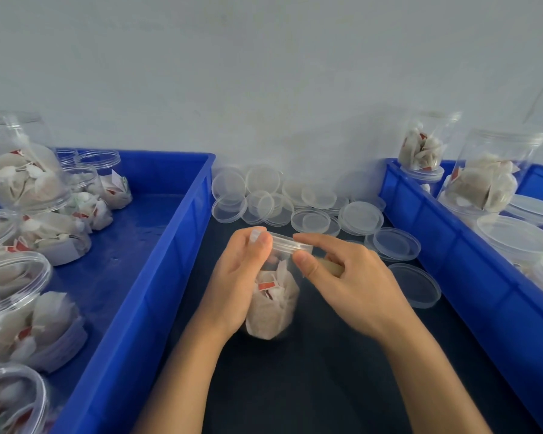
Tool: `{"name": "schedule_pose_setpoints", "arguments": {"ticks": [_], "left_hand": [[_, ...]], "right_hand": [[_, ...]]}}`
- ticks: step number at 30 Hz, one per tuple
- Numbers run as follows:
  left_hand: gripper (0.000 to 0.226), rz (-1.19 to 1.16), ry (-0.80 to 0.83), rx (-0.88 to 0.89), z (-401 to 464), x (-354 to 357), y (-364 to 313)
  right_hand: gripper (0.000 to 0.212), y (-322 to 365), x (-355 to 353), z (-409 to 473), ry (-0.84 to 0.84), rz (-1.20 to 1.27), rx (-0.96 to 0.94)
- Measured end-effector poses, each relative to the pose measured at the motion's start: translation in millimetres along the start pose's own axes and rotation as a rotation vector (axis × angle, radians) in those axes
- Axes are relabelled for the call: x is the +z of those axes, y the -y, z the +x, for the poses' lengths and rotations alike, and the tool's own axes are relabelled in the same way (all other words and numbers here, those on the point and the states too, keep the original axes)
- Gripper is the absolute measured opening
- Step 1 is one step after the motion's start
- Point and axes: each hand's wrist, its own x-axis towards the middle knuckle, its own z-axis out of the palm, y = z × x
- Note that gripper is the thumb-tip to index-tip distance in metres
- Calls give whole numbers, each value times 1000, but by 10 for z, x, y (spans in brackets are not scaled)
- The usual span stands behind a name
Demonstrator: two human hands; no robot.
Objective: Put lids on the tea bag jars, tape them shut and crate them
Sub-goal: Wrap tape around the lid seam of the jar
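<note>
L hand [237, 278] wraps the side of the jar [271, 296], thumb up near the rim, prob. to keep it steady and stop it turning. R hand [351, 277] pinches at the lid [290, 244] edge w/ thumb and forefinger; a tan strip, likely tape [329, 266], runs from the pinch back under the palm. Looks like the taping step: lid is on, strip being laid across the seam. Can't tell how much tape is stuck down.

Jar stands on the dark table [295, 386], centre, between the two bins, full of tea bags w/ red tags.

Just behind it, a heap of loose lids [295, 198] against the wall, within easy reach. A few more lie to the R, near the R bin.

L blue crate [157, 277] holds lidded jars lying on their sides, prob. the finished ones. R blue crate [452, 245] holds jars standing upside down on lids, plus spare lids; seems the supply side.
</note>
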Motion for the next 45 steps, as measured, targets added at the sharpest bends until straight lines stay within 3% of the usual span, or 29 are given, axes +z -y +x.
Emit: {"name": "schedule_pose_setpoints", "arguments": {"ticks": [2,6,9,20,26,30,34,39,42,45], "left_hand": [[73,116,-73,12,-9,15,-7],[57,273,-184,74,-43,80,-63],[63,348,-152,42,-52,111,-71],[50,74,-69,-12,-15,-8,-44],[39,16,-17,-2,-15,-33,-27],[45,-57,14,-21,0,-25,-5],[49,-19,20,-51,-16,2,-8],[48,302,-212,42,-53,52,-62],[53,324,-207,24,-77,127,-76],[55,265,-231,25,-37,107,-52]], "right_hand": [[48,31,7,-7,-56,-6,19],[57,99,58,-19,-155,-32,37],[58,120,65,-24,-167,-62,45],[26,21,0,-1,-23,-9,33],[28,-5,-13,21,24,-15,13],[36,44,11,13,59,-5,3],[39,82,10,-4,33,0,16],[45,126,22,-44,-51,-53,39],[46,210,101,-84,-90,-106,-4],[43,209,61,-77,-26,-57,6]]}}
